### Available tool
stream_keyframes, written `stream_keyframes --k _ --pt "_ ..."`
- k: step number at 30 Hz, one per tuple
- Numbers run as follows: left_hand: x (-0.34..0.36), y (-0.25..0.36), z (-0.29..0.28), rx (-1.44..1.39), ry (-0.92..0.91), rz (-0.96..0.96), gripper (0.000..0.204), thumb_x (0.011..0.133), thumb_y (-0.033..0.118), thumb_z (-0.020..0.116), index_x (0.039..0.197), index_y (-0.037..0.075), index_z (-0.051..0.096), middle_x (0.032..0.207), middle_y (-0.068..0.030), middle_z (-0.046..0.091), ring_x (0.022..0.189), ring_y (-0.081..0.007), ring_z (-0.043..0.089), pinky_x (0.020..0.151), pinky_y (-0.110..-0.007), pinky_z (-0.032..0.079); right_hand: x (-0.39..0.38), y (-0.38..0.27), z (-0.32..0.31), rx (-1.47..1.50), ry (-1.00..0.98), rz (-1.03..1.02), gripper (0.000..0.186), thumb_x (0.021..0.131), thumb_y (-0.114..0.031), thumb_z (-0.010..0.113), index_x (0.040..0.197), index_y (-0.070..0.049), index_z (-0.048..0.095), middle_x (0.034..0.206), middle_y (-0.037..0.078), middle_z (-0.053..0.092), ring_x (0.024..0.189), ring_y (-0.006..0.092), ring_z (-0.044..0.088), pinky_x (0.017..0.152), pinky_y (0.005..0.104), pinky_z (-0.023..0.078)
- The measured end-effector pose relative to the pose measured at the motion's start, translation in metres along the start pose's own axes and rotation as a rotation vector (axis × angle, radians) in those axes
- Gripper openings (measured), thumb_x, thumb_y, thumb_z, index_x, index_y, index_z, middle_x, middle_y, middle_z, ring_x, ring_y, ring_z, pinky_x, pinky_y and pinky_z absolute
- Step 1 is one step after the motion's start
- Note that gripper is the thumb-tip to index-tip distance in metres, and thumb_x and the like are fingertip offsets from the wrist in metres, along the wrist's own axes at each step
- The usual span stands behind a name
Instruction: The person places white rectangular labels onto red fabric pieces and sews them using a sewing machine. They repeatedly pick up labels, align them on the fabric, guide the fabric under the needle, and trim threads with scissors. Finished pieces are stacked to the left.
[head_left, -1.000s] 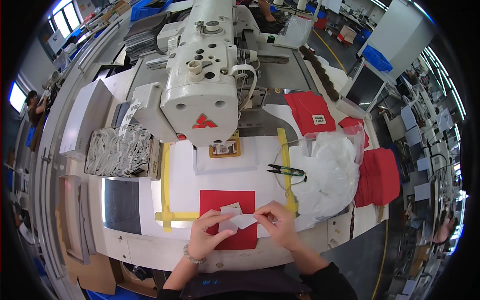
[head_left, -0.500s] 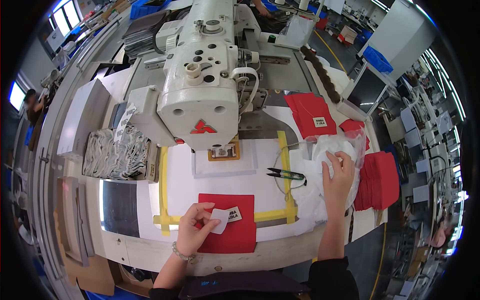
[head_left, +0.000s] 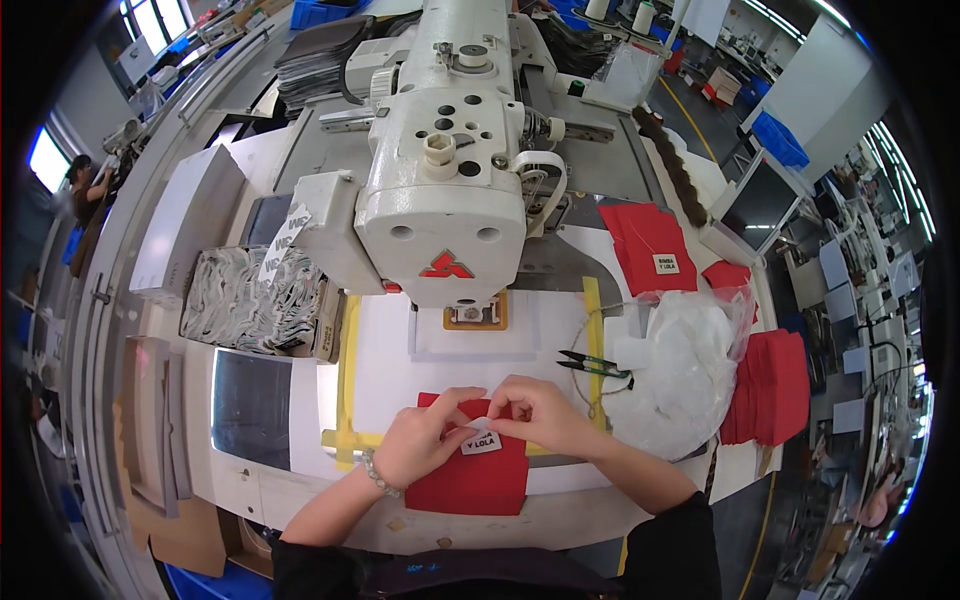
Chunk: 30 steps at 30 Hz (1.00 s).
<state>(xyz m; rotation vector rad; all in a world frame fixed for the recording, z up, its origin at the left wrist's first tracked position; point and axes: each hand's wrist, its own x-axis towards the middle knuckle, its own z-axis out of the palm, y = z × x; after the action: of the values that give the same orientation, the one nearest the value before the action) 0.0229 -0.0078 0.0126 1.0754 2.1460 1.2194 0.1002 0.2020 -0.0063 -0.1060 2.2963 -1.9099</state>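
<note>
A red fabric piece [head_left: 465,488] lies flat at the near edge of the table, a small cream printed label [head_left: 483,443] on it. Just above that label, my left hand [head_left: 425,440] pinches a small white paper-like piece [head_left: 480,425] between thumb and fingers. My right hand [head_left: 535,410] meets it from the other side, fingertips closed on the same piece. My fingers cover part of the label and of the fabric's far edge. Beyond my hands stands a white sewing machine [head_left: 440,230], its yellow-framed clamp [head_left: 475,313] over a white sheet [head_left: 380,370] edged with yellow tape.
Dark thread snips [head_left: 595,367] lie right of the sheet, beside a clear bag of white pieces [head_left: 675,370]. Red fabric stacks [head_left: 765,385] are at the right, with another labelled red piece [head_left: 645,240] farther back. A box of folded labels [head_left: 255,305] stands left.
My right hand has come from the bag of white pieces to join my left over the red fabric. Both now pinch the white piece. The whole view has shifted slightly.
</note>
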Motion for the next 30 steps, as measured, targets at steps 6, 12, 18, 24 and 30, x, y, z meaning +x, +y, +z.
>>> stream_keyframes --k 6,12,18,24,30 --pt "0.016 -0.021 -0.017 -0.366 -0.017 -0.272 0.010 0.088 0.004 0.067 0.097 0.002 0.071 0.087 -0.0113 0.073 0.072 -0.0125 0.071 0.062 -0.023 0.055 0.010 -0.020 -0.010 -0.175 0.106 0.057 0.009 0.083 -0.007 0.071 0.089 -0.004 0.065 0.064 0.001 0.053 0.055 0.0060 0.046 0.052 0.0229 0.038" --pt "0.027 -0.030 -0.016 -0.433 0.050 0.022 0.017 0.087 0.000 0.065 0.102 0.001 0.071 0.106 -0.0143 0.071 0.090 -0.0191 0.071 0.080 -0.027 0.056 0.017 -0.019 -0.015 -0.301 0.234 -0.047 0.007 0.081 -0.005 0.071 0.087 -0.007 0.068 0.068 0.002 0.064 0.058 0.0070 0.055 0.054 0.0243 0.038" --pt "0.045 -0.035 -0.022 0.166 -0.117 0.373 0.039 0.087 0.010 0.064 0.126 0.004 0.059 0.133 -0.0161 0.056 0.113 -0.0297 0.061 0.099 -0.036 0.050 0.033 0.015 -0.030 -0.830 0.388 -0.430 0.014 0.075 -0.011 0.074 0.083 -0.015 0.063 0.063 -0.001 0.060 0.061 0.0165 0.055 0.066 0.0329 0.039" --pt "0.055 -0.057 -0.013 0.534 -0.199 0.467 0.060 0.090 0.030 0.063 0.139 0.002 0.044 0.144 -0.0166 0.045 0.128 -0.0306 0.049 0.111 -0.040 0.038 0.037 0.028 -0.041 -1.192 0.354 -0.469 0.013 0.072 -0.009 0.068 0.083 -0.015 0.064 0.081 -0.003 0.056 0.079 0.0165 0.052 0.068 0.0319 0.038" --pt "0.063 -0.063 -0.019 0.638 -0.202 0.501 0.073 0.088 0.042 0.063 0.143 0.001 0.039 0.145 -0.0164 0.044 0.132 -0.0297 0.046 0.113 -0.041 0.035 0.028 0.014 -0.032 -1.176 0.297 -0.374 0.032 0.079 -0.025 0.070 0.109 -0.015 0.068 0.100 0.003 0.053 0.090 0.0211 0.050 0.076 0.0387 0.037"
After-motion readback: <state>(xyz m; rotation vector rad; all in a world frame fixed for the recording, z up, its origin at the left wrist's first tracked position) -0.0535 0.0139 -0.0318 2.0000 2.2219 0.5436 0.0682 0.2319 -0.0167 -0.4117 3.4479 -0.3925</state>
